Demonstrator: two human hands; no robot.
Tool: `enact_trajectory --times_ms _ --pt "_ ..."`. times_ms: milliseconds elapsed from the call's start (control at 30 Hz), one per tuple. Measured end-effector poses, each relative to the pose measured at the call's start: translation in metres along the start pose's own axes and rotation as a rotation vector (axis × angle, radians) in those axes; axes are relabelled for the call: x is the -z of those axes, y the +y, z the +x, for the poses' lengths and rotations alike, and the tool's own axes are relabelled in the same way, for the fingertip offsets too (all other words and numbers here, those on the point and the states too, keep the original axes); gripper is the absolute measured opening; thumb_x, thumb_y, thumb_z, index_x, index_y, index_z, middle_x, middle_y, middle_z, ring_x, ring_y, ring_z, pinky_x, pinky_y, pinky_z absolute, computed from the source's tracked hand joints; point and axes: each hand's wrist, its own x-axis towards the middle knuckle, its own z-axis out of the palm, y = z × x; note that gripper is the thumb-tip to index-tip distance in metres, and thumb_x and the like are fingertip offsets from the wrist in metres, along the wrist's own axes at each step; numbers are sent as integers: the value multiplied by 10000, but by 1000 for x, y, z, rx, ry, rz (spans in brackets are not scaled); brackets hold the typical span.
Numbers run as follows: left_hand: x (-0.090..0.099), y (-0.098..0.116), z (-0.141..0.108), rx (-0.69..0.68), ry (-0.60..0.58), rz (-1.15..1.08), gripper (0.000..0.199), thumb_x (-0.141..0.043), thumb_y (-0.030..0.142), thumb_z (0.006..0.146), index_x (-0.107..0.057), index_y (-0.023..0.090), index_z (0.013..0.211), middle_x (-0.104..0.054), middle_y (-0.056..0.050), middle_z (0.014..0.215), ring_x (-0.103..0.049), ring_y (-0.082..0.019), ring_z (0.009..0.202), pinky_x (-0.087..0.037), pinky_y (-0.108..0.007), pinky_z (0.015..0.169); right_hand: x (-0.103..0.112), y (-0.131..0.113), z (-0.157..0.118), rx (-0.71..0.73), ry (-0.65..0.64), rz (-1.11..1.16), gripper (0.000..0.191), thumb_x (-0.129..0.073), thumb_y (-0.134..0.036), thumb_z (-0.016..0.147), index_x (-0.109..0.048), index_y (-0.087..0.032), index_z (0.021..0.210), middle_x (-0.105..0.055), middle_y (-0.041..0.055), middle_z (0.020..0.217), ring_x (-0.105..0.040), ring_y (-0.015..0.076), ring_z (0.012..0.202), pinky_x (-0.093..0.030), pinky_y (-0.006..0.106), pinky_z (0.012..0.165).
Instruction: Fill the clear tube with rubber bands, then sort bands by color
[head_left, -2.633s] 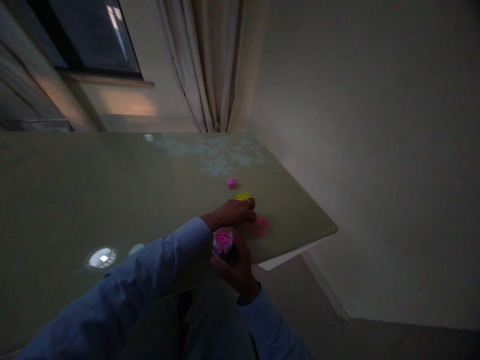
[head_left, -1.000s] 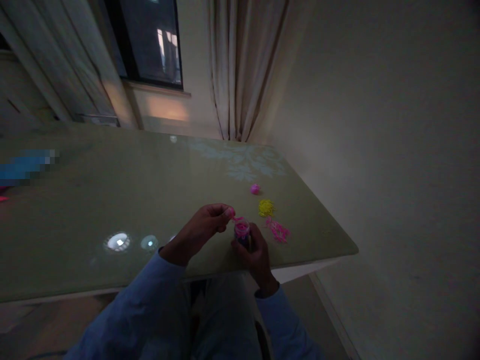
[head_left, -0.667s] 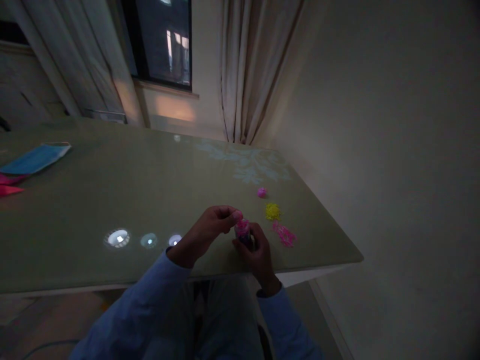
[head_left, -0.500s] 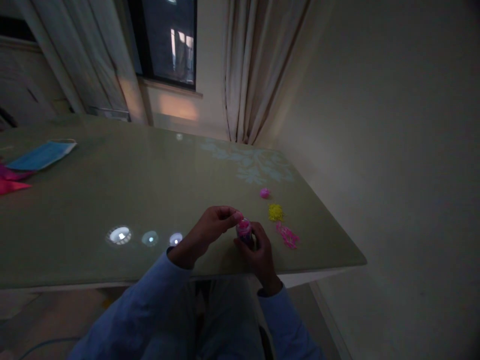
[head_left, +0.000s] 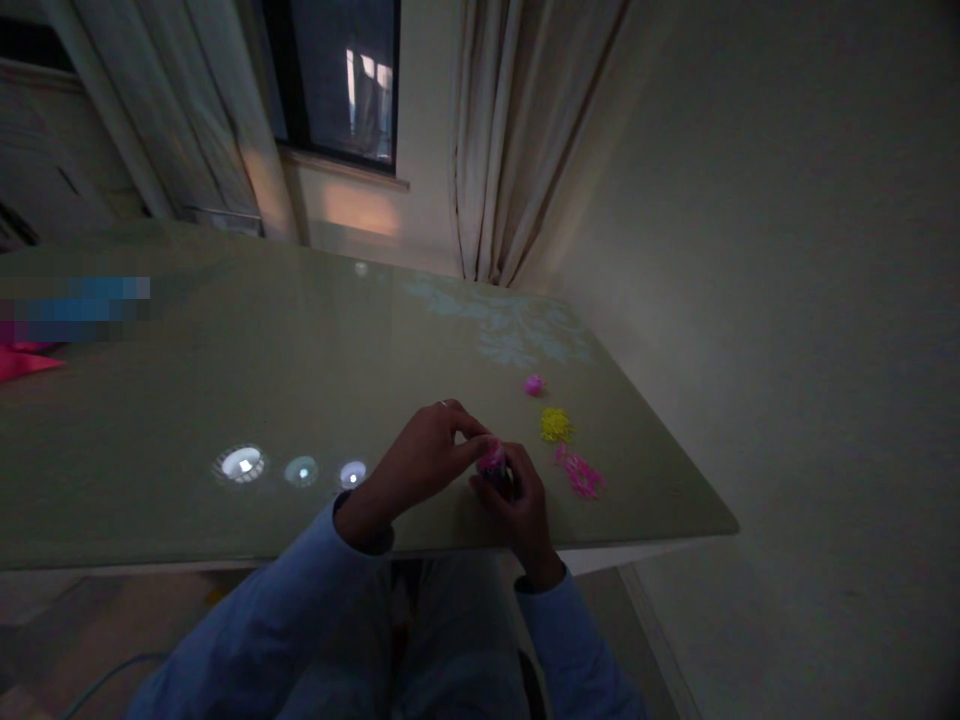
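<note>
1. Right hand (head_left: pixel 517 505) wrapped round small jar (head_left: pixel 493 470), near edge of table (head_left: pixel 300 380). Pink showing at its top; presumably part-filled.
2. Left hand (head_left: pixel 427 455) at jar mouth; whether fingers pinch anything, cannot tell.
3. Outside jar, apparently left over: pink strands (head_left: pixel 580 473), yellow pile (head_left: pixel 556 424), pink ball (head_left: pixel 533 385) farthest.

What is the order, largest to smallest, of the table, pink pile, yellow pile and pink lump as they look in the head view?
1. Table
2. Pink pile, more strung out
3. Yellow pile
4. Pink lump
</note>
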Motion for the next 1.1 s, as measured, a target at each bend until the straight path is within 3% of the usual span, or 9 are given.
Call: enact_trajectory --times_ms 167,533,800,933,1100 --pt "3 4 7 -67 -142 150 252 -570 287 880 -770 176 774 -649 -61 777 -574 -157 703 -410 -282 685 1 1 -1 5 12 22 236 -704 -307 834 -606 -232 1035 -586 38 970 -563 196 893 -465 312 766" --pt "7 12 17 -98 -193 154 177 -609 255 833 -775 192 820 -718 -53 796 -609 -161 707 -421 -273 667 3 5 -5 -50 11 80 245 -698 -332 831 -592 -220 1021 -549 14 900 -516 166 799 -427 267 684" --pt "9 14 17 -91 -92 92 134 -631 224 812 -761 190 813 -719 -33 754 -596 -136 648 -445 -257 648 3 7 -7 -63 38 81 262 -713 -360 814 -597 -225 1007 -526 4 864 -500 167 785 -428 263 678" --pt "9 16 5 -156 -80 98 153 -634 283 856 -755 190 874 -692 -55 876 -601 -140 711 -472 -266 685 3 6 -7 -58 30 118 271 -708 -386 823 -601 -227 1015 -539 16 901 -510 177 820 -441 276 722" --pt "1 8 -12 -276 -102 209 210 -661 359 865 -744 232 1009 -615 -102 1218 -617 -209 1011 -477 -369 924 3 2 -6 -75 23 167 274 -665 -442 844 -597 -218 988 -538 16 882 -500 176 806 -437 269 689"
